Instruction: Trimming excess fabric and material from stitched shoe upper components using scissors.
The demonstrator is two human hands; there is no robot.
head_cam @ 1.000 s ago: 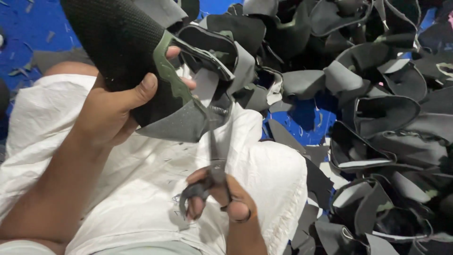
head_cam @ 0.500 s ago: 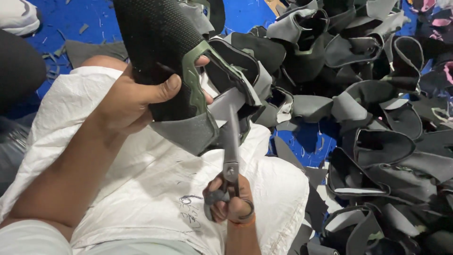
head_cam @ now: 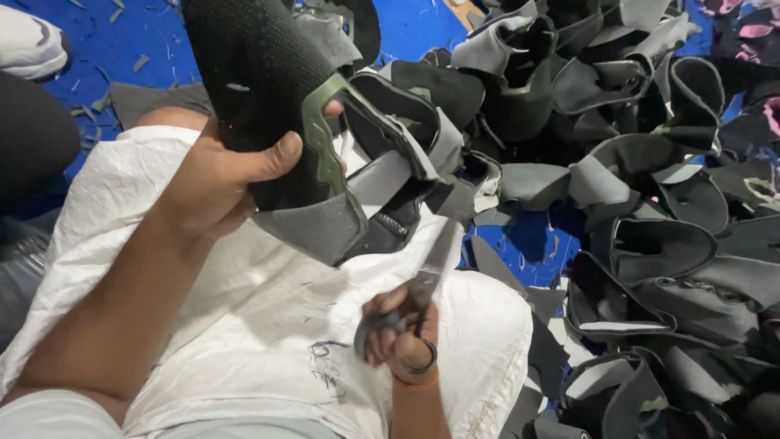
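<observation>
Scissors blurred in right hand's grip — left hand clutches shoe upper.

Black mesh shoe upper with olive trim, white sack, blue floor.

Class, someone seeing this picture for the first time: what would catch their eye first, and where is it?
Probably the black shoe upper held up at top centre by the left hand. Below it, the right hand points scissors at its edge. A heap of similar dark uppers fills the right side on the blue floor.
</observation>
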